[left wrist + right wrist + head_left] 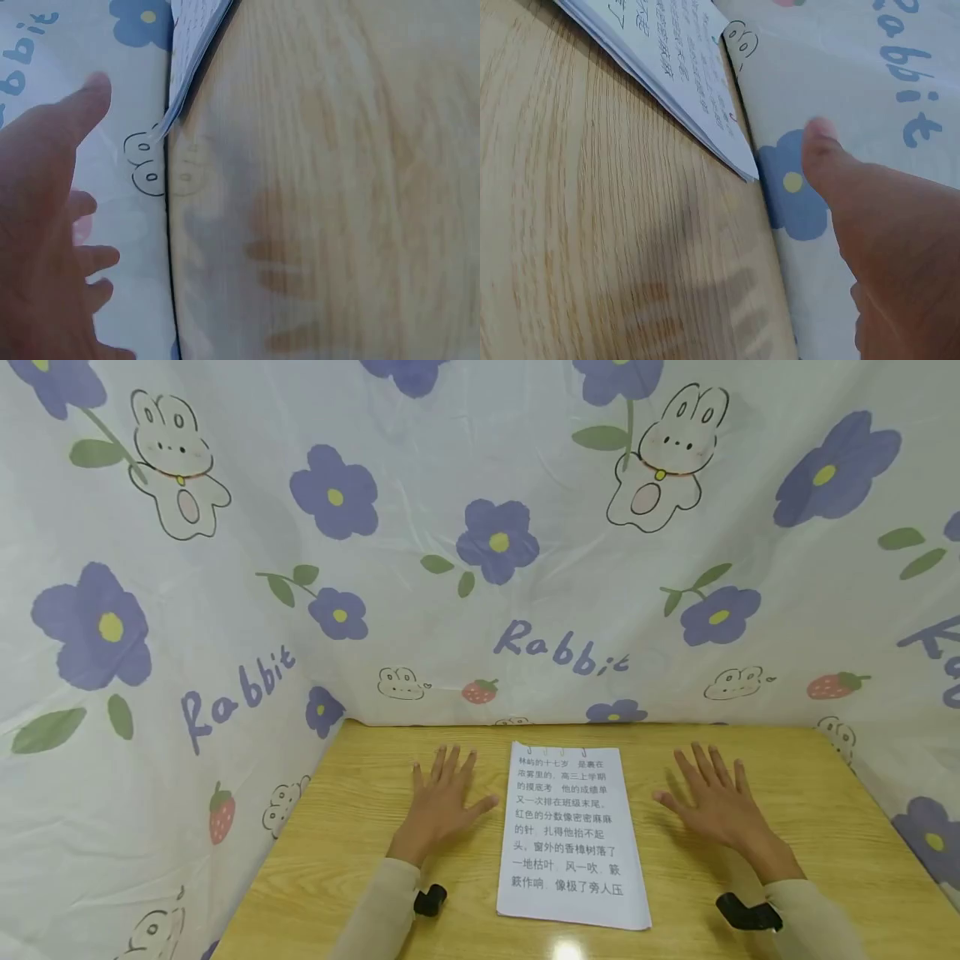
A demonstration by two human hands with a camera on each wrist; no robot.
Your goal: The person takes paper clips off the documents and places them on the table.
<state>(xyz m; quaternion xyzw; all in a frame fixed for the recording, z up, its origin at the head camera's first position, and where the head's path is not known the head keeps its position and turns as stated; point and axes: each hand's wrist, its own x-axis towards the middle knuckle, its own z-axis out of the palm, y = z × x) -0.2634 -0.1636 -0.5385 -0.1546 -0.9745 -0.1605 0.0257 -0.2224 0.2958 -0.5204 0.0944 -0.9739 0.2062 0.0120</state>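
Wooden table (352, 827) carries everything in this scene. Nearest to the camera are the two sleeves, each with a small black strap at the wrist. Next comes the stack of printed sheets (570, 835), which lies flat in the middle of the table, between the hands and well apart from the front edge. The left hand (442, 802) rests palm down just beside the left edge of the sheets, fingers straight and spread, the thumb pointing toward the paper without touching it. The right hand (712, 806) lies flat near the right side, also with spread fingers, a little farther from the paper. Neither hand holds anything.

In the wrist views the sheets look loose at their edges. I judge that if a hand slides in carelessly, the top sheet may shift or fan out, because nothing presses the stack down.

Behind the table hangs a cloth (480, 568) with purple flowers and rabbits.
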